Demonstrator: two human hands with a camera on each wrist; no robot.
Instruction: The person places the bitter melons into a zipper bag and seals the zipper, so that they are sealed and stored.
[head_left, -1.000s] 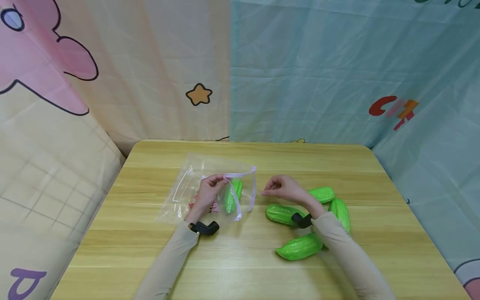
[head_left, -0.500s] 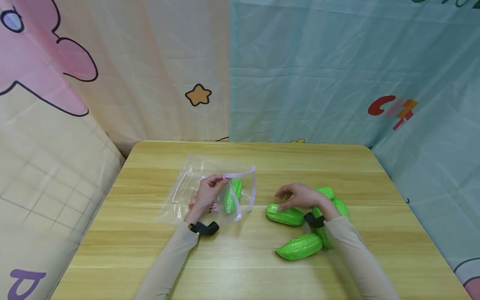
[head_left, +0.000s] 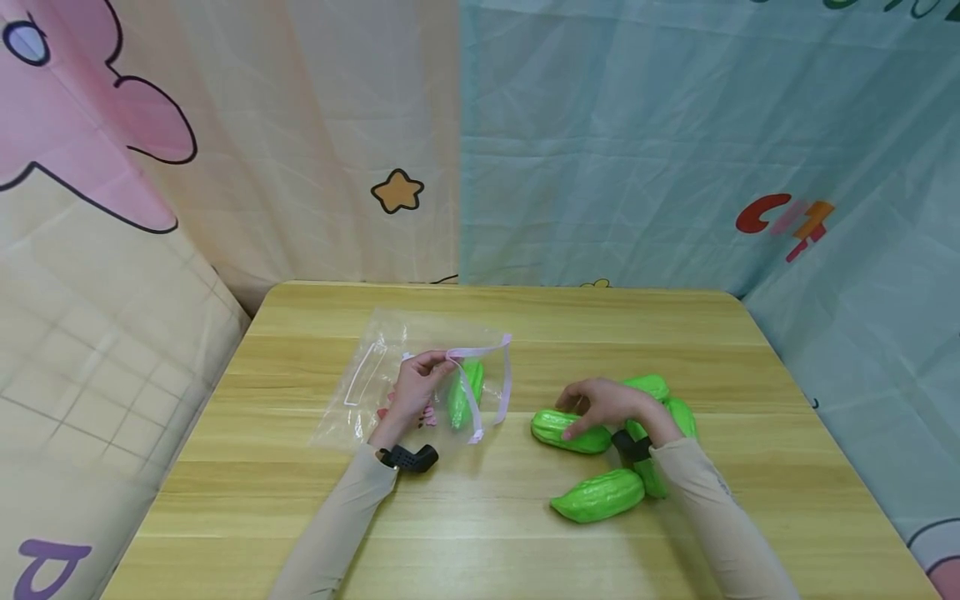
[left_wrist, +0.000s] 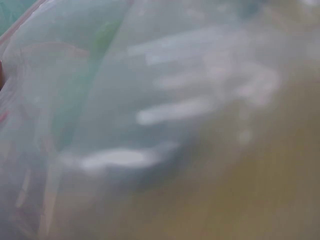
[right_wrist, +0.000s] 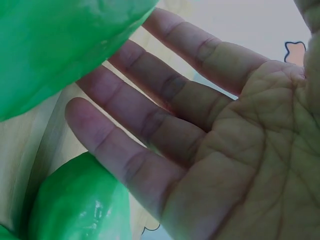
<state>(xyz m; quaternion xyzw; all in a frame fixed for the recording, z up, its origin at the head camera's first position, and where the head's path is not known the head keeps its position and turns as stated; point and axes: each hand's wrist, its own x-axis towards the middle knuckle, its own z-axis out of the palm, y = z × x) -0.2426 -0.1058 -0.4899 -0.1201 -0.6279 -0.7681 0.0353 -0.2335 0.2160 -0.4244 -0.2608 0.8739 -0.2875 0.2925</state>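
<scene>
My left hand (head_left: 418, 383) pinches the lilac-edged mouth of a clear zip bag (head_left: 375, 358), which lies on its side. Inside the bag rests one green ribbed bitter melon (head_left: 465, 396); pink-red printing shows beside the hand. Blurred plastic of the bag (left_wrist: 165, 100) fills most of the left wrist view. My right hand (head_left: 603, 402) is over another bitter melon (head_left: 551, 425), thumb on the near side and fingers at the far side. In the right wrist view, the nearly straight fingers (right_wrist: 165, 85) reach to the edge of that melon (right_wrist: 60, 45), and the palm stays apart from it.
Several more bitter melons lie round the right forearm, one in front (head_left: 600, 496), others behind (head_left: 648, 386) and to the right (head_left: 681, 417). A wooden table (head_left: 450, 533) bears everything. Printed curtains (head_left: 600, 150) hang behind and at both sides.
My right hand has moved from near the bag mouth to the right and down onto the leftmost loose melon. My left hand and the bag have stayed in place.
</scene>
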